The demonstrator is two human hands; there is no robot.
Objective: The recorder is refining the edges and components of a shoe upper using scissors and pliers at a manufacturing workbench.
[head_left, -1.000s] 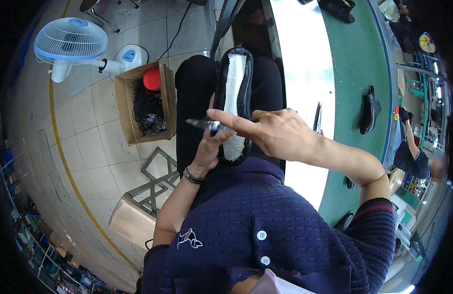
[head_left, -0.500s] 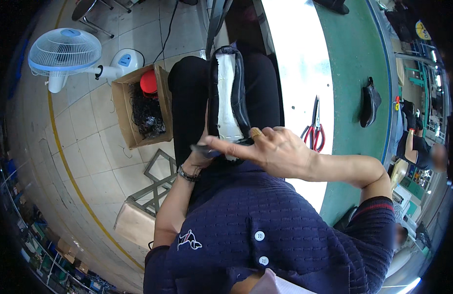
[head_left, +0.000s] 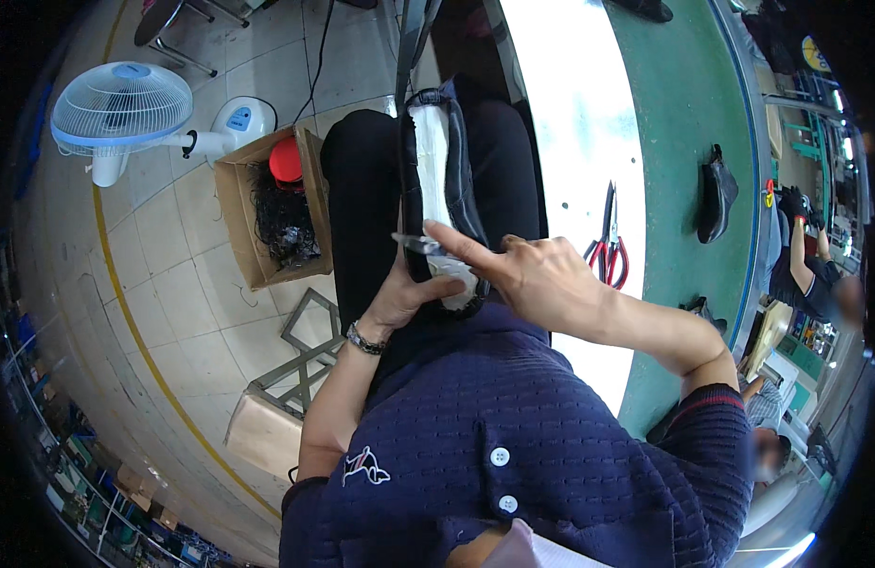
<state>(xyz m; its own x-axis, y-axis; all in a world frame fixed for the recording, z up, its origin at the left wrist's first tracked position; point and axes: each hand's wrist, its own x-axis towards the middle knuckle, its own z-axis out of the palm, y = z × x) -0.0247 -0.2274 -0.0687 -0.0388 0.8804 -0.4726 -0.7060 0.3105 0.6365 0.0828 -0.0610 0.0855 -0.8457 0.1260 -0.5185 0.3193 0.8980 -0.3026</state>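
Note:
A black leather shoe upper (head_left: 466, 204) lies bottom up across my lap, its toe pointing away from me. Its white underside (head_left: 432, 175) faces upward, framed by folded black edges. My left hand (head_left: 399, 295) is wrapped round the near end from the left, thumb lying over the white bottom. My right hand (head_left: 541, 284) is closed on a short metal blade (head_left: 418, 243), forefinger stretched out along it. The blade is over the near part of the white underside; whether it touches cannot be told. The grip on its handle is hidden under the fingers.
Right of my legs runs a white tabletop (head_left: 589, 114) with a red-handled, long-nosed hand tool (head_left: 608, 241). Beyond it, a green belt (head_left: 674, 123) carries black shoes (head_left: 715, 199). At left are a cardboard box (head_left: 243, 222) of black scraps, a fan (head_left: 125, 104) and a metal frame (head_left: 309, 346).
My right hand has moved the blade up and slightly right, onto the white underside. My left thumb now shows on the shoe's near end.

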